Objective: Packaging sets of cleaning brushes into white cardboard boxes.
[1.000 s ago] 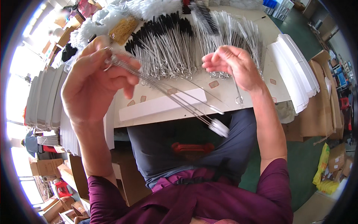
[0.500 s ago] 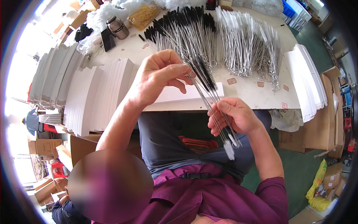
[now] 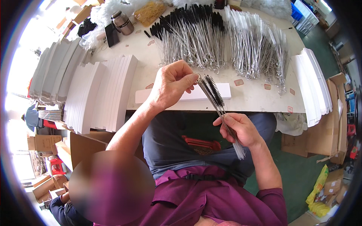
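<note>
**A:** Head view, only one there is. Busy workshop: a pale cream worktable (image 3: 249, 98) fills the upper middle of the frame, green floor and brown cardboard boxes (image 3: 327, 132) down the right edge. Fanned stacks of flat white card sleeves (image 3: 98, 94) sit at centre left, another stack at the right end of the table.

**B:** And the wire stuff along the top?

**A:** Heaps of thin twisted-wire bottle brushes, black-bristled ones (image 3: 188, 35) at upper middle, white-bristled ones (image 3: 256, 43) to their right. A dented steel flask (image 3: 122, 22) is at upper left, with a bag of tan rubber bands (image 3: 150, 11) beside it.

**B:** What's in hand?

**A:** A small bundle of long wire brushes with black bristle heads (image 3: 218, 103), held slantwise over the table edge, just above a long white card box (image 3: 205, 92). The left hand (image 3: 171, 83) pinches the upper wire-loop end between thumb and fingertips. The right hand (image 3: 239, 130) is curled closed around the stems lower down, with pale tips poking out below the fist.

**B:** Which step, you reckon?

**A:** Looks like evening up a set before packing. Next move probably needs the heads kept level and the springy wires tight so none slip out.
</note>
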`<state>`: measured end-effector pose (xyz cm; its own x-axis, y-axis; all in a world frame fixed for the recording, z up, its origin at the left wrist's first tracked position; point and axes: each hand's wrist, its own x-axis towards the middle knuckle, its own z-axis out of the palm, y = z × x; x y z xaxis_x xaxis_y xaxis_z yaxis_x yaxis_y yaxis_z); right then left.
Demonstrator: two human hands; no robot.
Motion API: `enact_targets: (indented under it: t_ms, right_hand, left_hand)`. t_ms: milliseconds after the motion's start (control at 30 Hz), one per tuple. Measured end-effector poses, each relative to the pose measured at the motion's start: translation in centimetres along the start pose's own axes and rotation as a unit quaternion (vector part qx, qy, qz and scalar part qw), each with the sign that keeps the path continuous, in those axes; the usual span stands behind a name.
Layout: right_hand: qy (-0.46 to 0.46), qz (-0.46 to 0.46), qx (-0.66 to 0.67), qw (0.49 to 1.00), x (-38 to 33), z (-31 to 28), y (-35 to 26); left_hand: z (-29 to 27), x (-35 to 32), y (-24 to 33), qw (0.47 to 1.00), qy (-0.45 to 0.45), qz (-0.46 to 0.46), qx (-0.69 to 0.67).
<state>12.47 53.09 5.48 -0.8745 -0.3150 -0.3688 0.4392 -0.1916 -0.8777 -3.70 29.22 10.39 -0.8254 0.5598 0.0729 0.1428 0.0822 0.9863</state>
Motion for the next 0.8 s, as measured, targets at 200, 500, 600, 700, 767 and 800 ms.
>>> enact_targets:
  t_ms: [200, 500, 600, 700, 767, 800]
  right_hand:
    - [0.022, 0.005, -0.005, 1.0, -0.2, 0.2, 0.7]
    - [0.011, 0.034, 0.032, 0.999, -0.1, 0.0, 1.8]
    - [0.022, 0.039, -0.008, 0.999, -0.3, 0.5, 1.8]
    - [0.036, 0.041, -0.015, 0.998, -0.5, 0.3, 2.2]
    - [0.047, 0.042, -0.026, 0.998, -0.7, -0.2, 2.1]
    - [0.059, 0.04, -0.037, 0.997, -0.9, -0.4, 2.0]
  left_hand:
    - [1.3, -1.5, -0.6, 0.983, 0.081, 0.047, 0.16]
    - [1.1, -3.3, -3.1, 0.809, 0.018, 0.395, 0.435]
    - [1.7, -4.4, -4.7, 0.805, -0.03, 0.356, 0.474]
    - [1.0, -5.4, -5.0, 0.837, -0.001, 0.342, 0.426]
    - [-0.3, -5.7, -4.4, 0.841, 0.022, 0.29, 0.456]
    - [-1.0, -5.8, -4.3, 0.841, 0.044, 0.239, 0.484]
